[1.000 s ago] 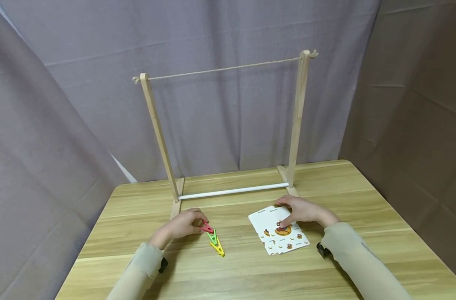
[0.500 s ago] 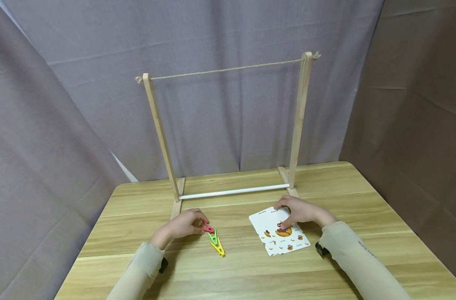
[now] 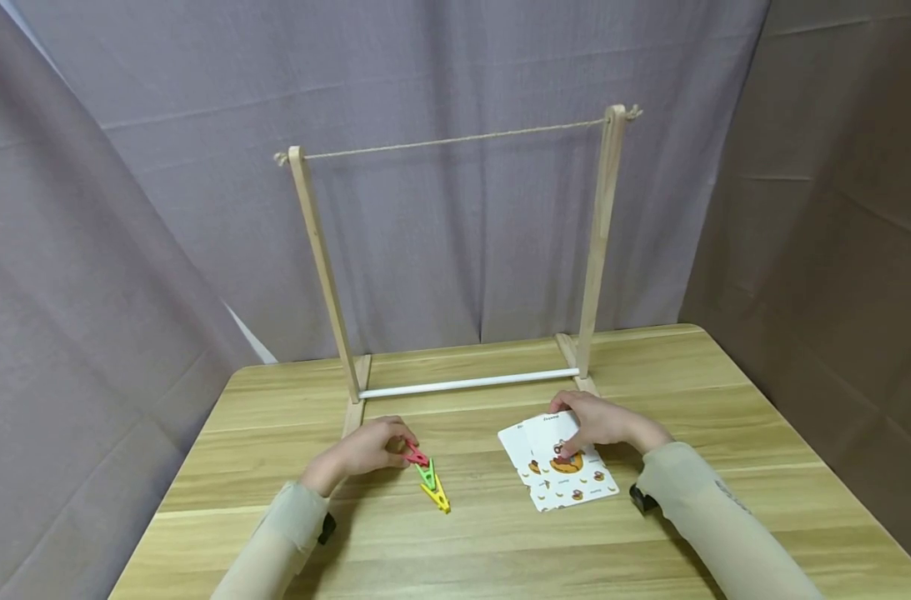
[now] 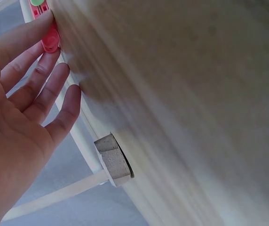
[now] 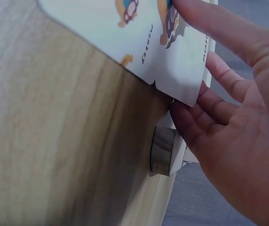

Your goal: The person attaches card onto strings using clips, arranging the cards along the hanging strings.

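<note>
On the left, my left hand [image 3: 368, 447] pinches a red clothespin [image 3: 417, 456] between thumb and index finger, the other fingers loosely bent. A green clothespin [image 3: 427, 476] and a yellow clothespin [image 3: 437, 496] trail from it in a row toward the front. My right hand [image 3: 599, 419] holds the upper of two overlapping white picture cards [image 3: 568, 483], thumb on its printed face and fingers at its far edge. The lower card [image 3: 513, 437] sticks out on the left. In the right wrist view, fingertips curl behind the upper card's corner [image 5: 184, 87].
Behind the hands stands a wooden frame with a left post [image 3: 323, 275], a right post [image 3: 599, 250] and a white bar [image 3: 470, 384] low between them. A thin rope [image 3: 455, 139] spans the post tops. Grey curtains [image 3: 440, 242] hang behind the wooden table [image 3: 455, 554].
The upper card has shifted slightly left and now covers more of the lower card's printed word. Both hands have stayed nearly in place; the clothespins look unchanged.
</note>
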### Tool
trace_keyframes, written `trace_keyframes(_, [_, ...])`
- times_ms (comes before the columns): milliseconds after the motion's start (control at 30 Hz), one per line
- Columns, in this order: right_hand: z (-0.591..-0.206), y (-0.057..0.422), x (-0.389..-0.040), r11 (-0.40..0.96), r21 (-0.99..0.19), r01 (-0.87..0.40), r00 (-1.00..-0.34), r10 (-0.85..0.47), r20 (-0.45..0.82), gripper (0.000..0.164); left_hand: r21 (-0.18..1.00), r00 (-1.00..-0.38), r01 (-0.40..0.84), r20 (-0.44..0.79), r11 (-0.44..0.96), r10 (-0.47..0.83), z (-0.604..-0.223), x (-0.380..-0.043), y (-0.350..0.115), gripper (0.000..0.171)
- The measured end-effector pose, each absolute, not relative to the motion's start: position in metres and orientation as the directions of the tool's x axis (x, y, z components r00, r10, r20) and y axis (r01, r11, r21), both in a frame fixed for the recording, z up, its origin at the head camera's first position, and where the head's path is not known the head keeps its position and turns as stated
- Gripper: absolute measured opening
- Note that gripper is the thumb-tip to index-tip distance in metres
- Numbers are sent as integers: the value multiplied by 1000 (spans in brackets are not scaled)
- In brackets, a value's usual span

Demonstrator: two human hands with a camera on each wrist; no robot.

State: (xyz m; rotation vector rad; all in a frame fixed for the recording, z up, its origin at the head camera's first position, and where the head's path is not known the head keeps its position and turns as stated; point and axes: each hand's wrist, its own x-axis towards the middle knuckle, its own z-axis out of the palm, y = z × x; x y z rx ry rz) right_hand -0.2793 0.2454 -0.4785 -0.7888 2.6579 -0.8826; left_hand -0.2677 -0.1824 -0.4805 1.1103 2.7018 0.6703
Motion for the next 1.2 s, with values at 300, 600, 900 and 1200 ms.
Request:
trace_keyframes(300, [-473, 250, -279, 625, -688, -369, -855, -518, -11, 45, 510, -734, 587, 9, 628, 679, -479, -268, -184, 26])
trace_keyframes(600, [-464, 259, -274, 650, -669, -359, -880, -476, 10, 49, 527, -729, 595, 36, 607, 683, -476, -268, -185, 22])
trace_keyframes(900, [-453, 263, -273, 608, -693, -388, -866, -498, 48, 43, 578, -734, 563, 22, 591, 679, -471, -268, -186, 21])
trace_keyframes(1200, [-439, 270, -268, 592, -720, -362, -879, -473, 54, 53, 609, -730, 563, 49, 559, 681, -466, -273, -189, 20])
